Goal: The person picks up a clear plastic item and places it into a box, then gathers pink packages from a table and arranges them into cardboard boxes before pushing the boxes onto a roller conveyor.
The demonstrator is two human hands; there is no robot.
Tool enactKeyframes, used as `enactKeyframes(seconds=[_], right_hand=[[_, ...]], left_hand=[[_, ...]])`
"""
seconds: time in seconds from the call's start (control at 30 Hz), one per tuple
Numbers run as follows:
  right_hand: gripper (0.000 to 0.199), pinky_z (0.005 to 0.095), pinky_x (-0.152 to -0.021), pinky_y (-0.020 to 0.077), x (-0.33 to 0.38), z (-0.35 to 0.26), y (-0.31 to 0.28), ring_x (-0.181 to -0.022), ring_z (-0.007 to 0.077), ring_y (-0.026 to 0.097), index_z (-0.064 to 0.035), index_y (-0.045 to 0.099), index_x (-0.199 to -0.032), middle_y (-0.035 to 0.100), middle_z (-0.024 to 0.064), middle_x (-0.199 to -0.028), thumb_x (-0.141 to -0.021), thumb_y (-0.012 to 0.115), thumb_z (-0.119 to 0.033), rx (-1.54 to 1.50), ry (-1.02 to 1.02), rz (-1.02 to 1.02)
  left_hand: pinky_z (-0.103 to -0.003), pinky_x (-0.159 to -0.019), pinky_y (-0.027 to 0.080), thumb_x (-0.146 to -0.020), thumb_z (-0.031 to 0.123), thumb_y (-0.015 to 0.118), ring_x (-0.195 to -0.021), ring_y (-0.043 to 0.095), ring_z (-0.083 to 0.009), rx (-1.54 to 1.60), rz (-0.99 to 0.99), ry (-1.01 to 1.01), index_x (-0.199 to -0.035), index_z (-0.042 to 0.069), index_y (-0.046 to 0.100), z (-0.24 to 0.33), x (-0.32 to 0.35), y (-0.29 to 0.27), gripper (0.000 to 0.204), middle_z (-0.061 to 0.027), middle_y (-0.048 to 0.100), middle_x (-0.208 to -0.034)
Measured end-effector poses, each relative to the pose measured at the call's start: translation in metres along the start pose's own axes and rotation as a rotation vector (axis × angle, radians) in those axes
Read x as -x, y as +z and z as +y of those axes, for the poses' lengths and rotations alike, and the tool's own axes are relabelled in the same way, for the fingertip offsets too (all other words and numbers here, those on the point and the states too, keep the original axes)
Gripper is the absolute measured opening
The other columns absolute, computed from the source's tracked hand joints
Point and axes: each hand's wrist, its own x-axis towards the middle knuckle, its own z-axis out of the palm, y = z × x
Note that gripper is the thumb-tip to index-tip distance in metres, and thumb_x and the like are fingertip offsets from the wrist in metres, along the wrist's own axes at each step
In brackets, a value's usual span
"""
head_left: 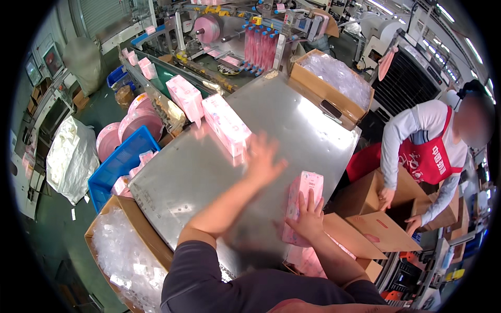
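Left fingers (261,147) wide, contact unclear (blur) | right fingers (311,201) spread on one pink pack (293,202) | two packs (225,121) beyond

In front of me a metal table (180,182) is shining, green floor (60,235) is lying at left, a grey shutter (102,20) is standing behind, and ceiling lamps (474,49) are glowing.

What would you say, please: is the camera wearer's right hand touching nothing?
No, the wearer's right hand lies on a pink, printed pack.
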Motion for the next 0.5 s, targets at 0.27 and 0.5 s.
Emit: enactKeyframes(seconds=[0.27,0.5], right_hand=[[0.085,0.0631,-0.11,0.0289,-0.038,0.004,0.005,-0.135,0.0619,0.02,-0.0171,0.023,-0.154,0.015,0.0207,-0.16,-0.083,0.064,-0.039,0.011,-0.138,0.146],[0.081,0.0587,-0.105,0.039,-0.108,0.027,0.018,-0.135,0.0604,0.022,-0.0251,0.024,-0.155,0.015,0.0146,-0.161,-0.088,0.055,-0.059,0.018,-0.18,0.26]], left_hand=[[-0.066,-0.115,0.002,-0.088,0.063,0.053,-0.149,0.007,-0.0423,-0.192,-0.137,-0.1,-0.149,0.014,0.039,-0.146,-0.095,-0.021,0.079,-0.024,0.017,-0.159],[-0.067,-0.114,0.01,-0.083,0.068,0.057,-0.149,0.011,-0.0418,0.331,-0.503,0.303,-0.146,0.018,0.044,-0.055,-0.029,0.022,0.081,-0.0138,0.026,-0.159]])
